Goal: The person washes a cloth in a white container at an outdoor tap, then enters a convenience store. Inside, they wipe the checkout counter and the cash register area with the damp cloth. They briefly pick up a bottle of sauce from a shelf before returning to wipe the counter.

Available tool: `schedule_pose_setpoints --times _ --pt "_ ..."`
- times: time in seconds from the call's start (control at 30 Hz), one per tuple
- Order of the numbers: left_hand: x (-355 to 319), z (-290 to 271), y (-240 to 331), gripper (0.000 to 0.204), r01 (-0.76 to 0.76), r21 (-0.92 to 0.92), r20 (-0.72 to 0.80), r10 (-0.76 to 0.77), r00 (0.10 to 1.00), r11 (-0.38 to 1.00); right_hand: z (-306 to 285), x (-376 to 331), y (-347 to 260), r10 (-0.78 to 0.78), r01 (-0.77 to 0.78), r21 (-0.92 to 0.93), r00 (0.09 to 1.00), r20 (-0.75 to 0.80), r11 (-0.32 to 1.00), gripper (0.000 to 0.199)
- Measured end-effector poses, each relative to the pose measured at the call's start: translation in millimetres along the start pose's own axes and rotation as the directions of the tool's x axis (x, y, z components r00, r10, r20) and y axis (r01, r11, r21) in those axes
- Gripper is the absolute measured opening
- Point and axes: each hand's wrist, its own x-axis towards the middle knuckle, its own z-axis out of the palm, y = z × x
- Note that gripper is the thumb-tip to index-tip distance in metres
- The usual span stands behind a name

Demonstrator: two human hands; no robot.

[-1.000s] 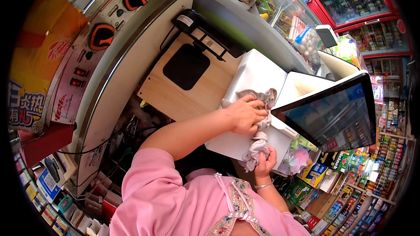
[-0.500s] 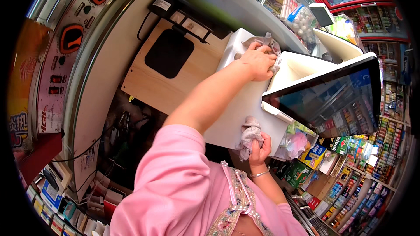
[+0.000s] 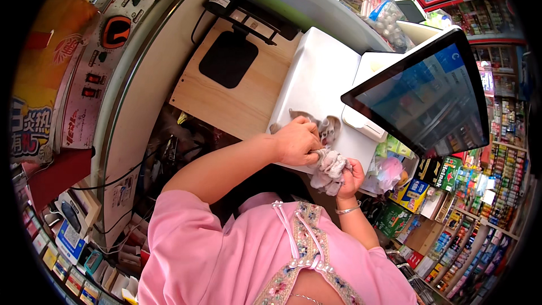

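Note:
At the near edge of the white surface (image 3: 324, 73), my left hand (image 3: 298, 142) is closed on a grey cloth (image 3: 328, 130), part of which sticks out beyond the fingers onto the surface. Just right of it, my right hand (image 3: 351, 178) grips a bunched, pale grey cloth (image 3: 330, 168). The two hands are close together, and the left fingertips meet the bunched cloth. Whether the two cloths are joined I cannot make out.
A tilted touchscreen terminal (image 3: 423, 93) stands on the right of the white surface. To the left is a wooden board (image 3: 197, 99) with a black pad (image 3: 228, 59) and a black stand (image 3: 254, 20). Stocked shelves (image 3: 497, 192) and a pink plastic bag (image 3: 387, 172) are at the right.
My left hand has drawn its cloth back from the far part of the white surface to the near edge, beside my right hand. The right hand still holds its cloth.

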Motion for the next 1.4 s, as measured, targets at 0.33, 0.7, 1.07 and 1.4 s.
schedule_pose_setpoints --times 0.33,0.7,1.07,1.4 --pt "11.7 -60.0 -10.2 0.037 0.391 -0.118 -0.532 -0.391 0.751 0.913 -30.9 8.9 -0.6 -0.008 0.015 0.042 0.985 -0.174 0.999 0.014" --pt "30.2 -8.7 -13.0 0.043 0.057 0.594 -0.216 0.091 0.972 0.802 -23.5 5.7 -2.1 0.036 -0.038 -0.021 0.993 -0.112 0.999 0.015" --pt "175.5 -59.6 -84.9 0.051 0.642 0.539 -0.661 -0.199 0.724 0.545 -30.5 5.3 8.5 -0.004 -0.005 -0.145 0.998 -0.061 0.989 0.016" --pt "48.3 -36.8 -45.5 0.056 0.492 0.119 -0.709 -0.273 0.650 0.862 -32.5 3.6 14.7 -0.012 0.002 -0.131 0.997 -0.072 0.991 0.021"
